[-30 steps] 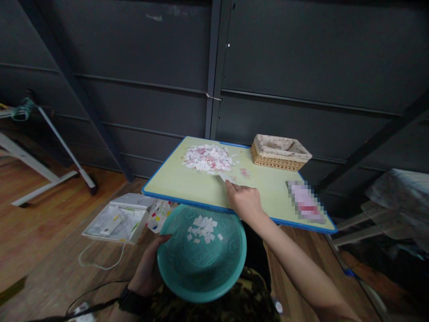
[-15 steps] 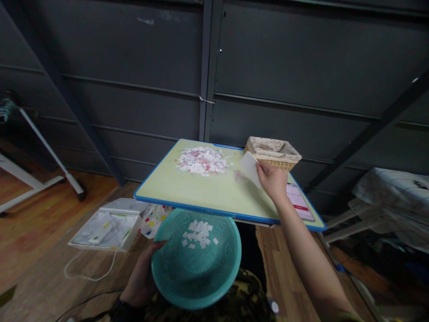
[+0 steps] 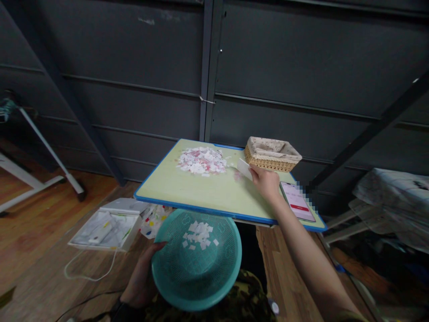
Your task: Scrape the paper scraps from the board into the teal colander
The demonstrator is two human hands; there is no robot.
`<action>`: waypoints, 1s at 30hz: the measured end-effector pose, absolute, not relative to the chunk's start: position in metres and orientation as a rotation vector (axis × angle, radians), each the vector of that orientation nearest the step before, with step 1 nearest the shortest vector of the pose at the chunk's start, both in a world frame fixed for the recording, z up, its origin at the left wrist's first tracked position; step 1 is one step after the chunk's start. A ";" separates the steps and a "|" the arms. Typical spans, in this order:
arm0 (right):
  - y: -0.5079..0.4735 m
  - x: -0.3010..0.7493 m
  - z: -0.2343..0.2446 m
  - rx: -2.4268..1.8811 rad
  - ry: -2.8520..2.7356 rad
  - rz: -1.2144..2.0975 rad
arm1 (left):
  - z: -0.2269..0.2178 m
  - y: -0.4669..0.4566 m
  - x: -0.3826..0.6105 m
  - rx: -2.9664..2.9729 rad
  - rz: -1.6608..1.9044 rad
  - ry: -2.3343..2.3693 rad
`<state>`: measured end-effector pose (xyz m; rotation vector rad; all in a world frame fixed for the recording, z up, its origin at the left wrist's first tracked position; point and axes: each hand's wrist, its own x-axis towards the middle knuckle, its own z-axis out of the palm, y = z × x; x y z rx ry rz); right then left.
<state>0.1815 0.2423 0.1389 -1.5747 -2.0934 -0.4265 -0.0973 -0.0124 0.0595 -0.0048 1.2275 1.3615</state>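
Pinched a white card (image 3: 244, 168) tight in the right hand (image 3: 266, 182) over the far right part of the green table (image 3: 187, 192), just beside the wicker basket (image 3: 271, 153). Gripped the teal mesh bowl (image 3: 196, 268) by its rim with the left hand (image 3: 144, 277), fingers curled shut on it, just below the table's near edge, a few paper scraps (image 3: 199, 235) inside. Saw the big scrap pile (image 3: 201, 161) at the table's far middle and a phone (image 3: 296, 201) by its right edge.

A woven wicker basket (image 3: 272, 154) and paper scraps (image 3: 201, 160) rest on the smooth, matt tabletop (image 3: 187, 188).
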 end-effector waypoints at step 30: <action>0.292 0.146 0.169 -1.074 -2.055 0.333 | 0.067 -0.012 -0.090 -0.113 1.240 1.185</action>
